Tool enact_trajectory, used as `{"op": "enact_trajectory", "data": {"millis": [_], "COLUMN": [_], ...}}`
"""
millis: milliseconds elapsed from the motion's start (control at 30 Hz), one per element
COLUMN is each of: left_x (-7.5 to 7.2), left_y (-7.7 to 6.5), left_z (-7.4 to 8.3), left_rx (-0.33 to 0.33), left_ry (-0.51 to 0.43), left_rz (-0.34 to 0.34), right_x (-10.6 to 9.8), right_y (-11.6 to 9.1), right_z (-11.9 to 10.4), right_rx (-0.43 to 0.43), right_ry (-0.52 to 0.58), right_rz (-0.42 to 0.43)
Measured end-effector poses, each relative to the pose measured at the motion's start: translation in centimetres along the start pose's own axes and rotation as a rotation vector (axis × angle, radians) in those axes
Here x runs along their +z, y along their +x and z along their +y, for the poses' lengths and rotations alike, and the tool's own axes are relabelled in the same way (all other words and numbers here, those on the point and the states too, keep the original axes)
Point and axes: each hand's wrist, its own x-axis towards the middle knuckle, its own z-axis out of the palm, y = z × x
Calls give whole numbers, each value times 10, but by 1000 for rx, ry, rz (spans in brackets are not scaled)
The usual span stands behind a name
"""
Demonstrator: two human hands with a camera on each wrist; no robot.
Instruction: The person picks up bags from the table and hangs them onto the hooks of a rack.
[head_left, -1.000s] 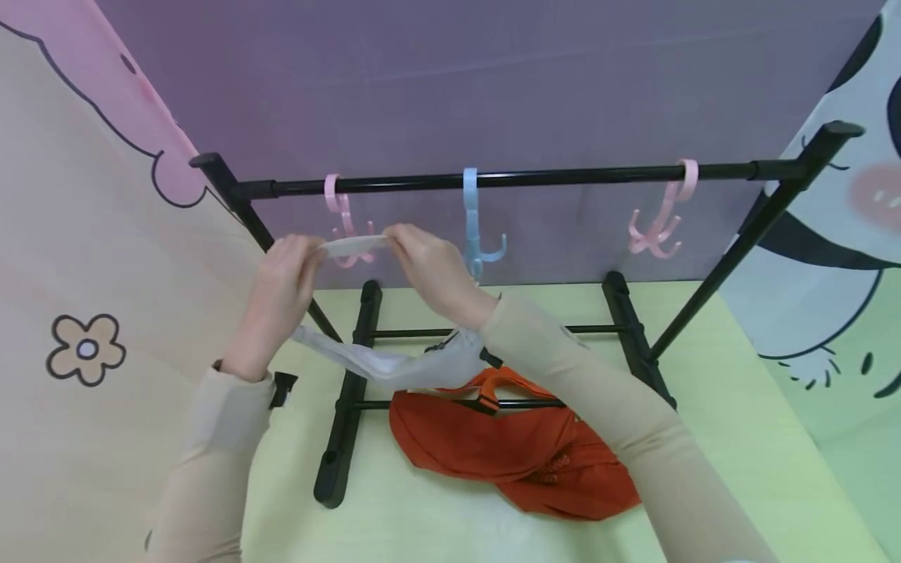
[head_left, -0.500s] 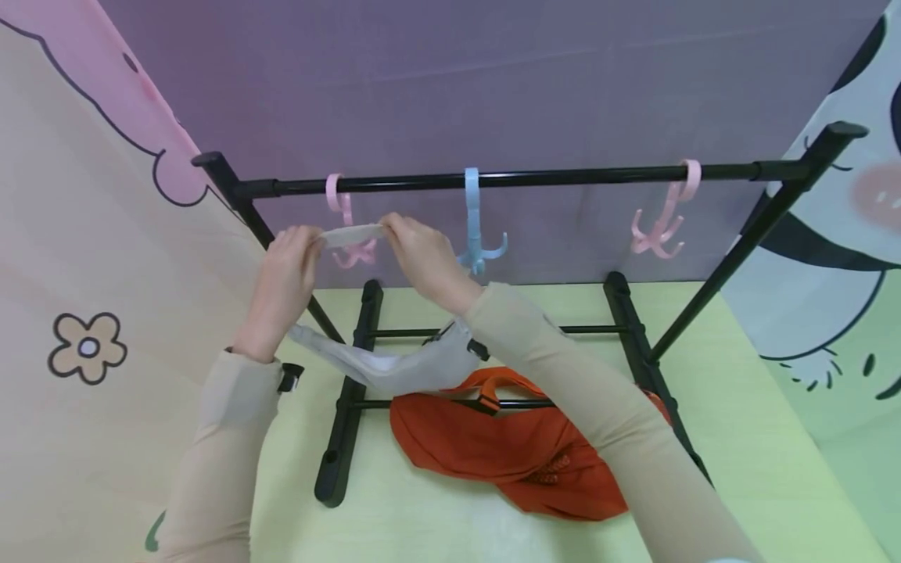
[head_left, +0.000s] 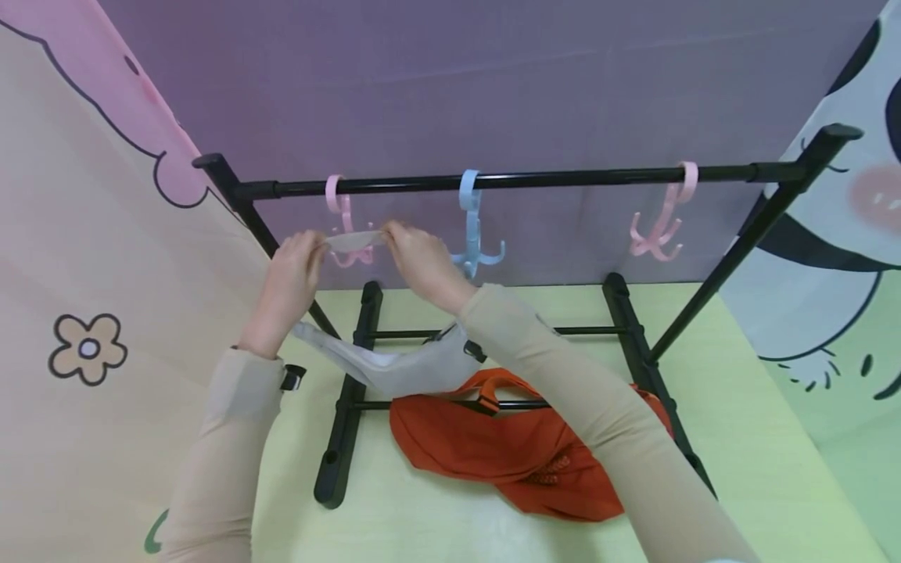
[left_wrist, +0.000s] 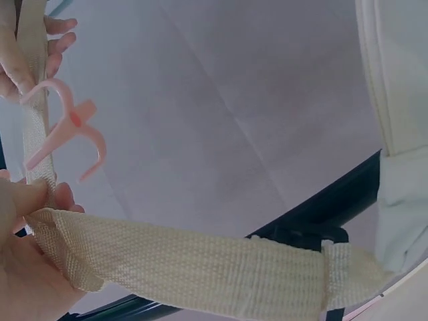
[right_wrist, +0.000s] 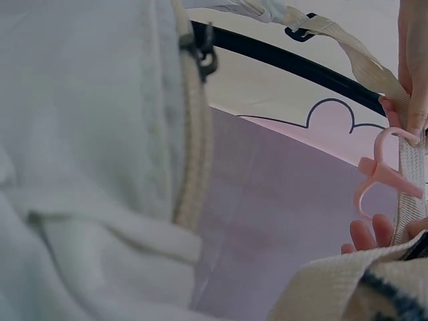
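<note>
My left hand (head_left: 287, 285) and right hand (head_left: 425, 266) each pinch a cream webbing strap (head_left: 354, 241), with a short stretch pulled straight between them. That stretch is level with the prongs of the left pink hook (head_left: 345, 207); in the left wrist view the pink hook (left_wrist: 70, 127) overlaps the strap (left_wrist: 187, 261). Below hangs the pale grey-white bag (head_left: 401, 367) that the strap belongs to, partly behind my right sleeve. Its zip (right_wrist: 194, 134) shows close up in the right wrist view. In that view the fingers (right_wrist: 374, 234) of my right hand are at the strap.
A black rack's top bar (head_left: 577, 178) also carries a blue hook (head_left: 472, 227) and another pink hook (head_left: 662, 219). An orange-red bag (head_left: 486, 446) lies over the rack's lower front bar, partly under my right forearm. Patterned cloth walls (head_left: 450, 86) stand around the table (head_left: 296, 516).
Both hands have risen slightly with the strap, then dipped a little. The right forearm has shifted left, and the white bag shows more. The blue hook has turned on the bar.
</note>
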Motion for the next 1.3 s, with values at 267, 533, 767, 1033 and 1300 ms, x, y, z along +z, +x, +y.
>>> {"op": "enact_trajectory", "data": {"millis": [267, 533, 767, 1033, 1300], "left_x": [4, 7, 10, 13, 16], "left_y": [-2, -5, -4, -2, -3], "left_z": [-4, -7, -9, -12, -15], "left_rx": [6, -11, -5, -45, -54], "left_ry": [4, 6, 13, 10, 13], "left_rz": [-3, -29, 3, -8, 63], "right_x": [8, 16, 20, 21, 25], "right_y": [-1, -2, 1, 2, 8], "right_z": [2, 4, 7, 14, 19], "right_rx": [17, 30, 28, 32, 33], "right_ry": [-25, 1, 12, 68, 6], "right_rz": [8, 25, 25, -22, -34]}}
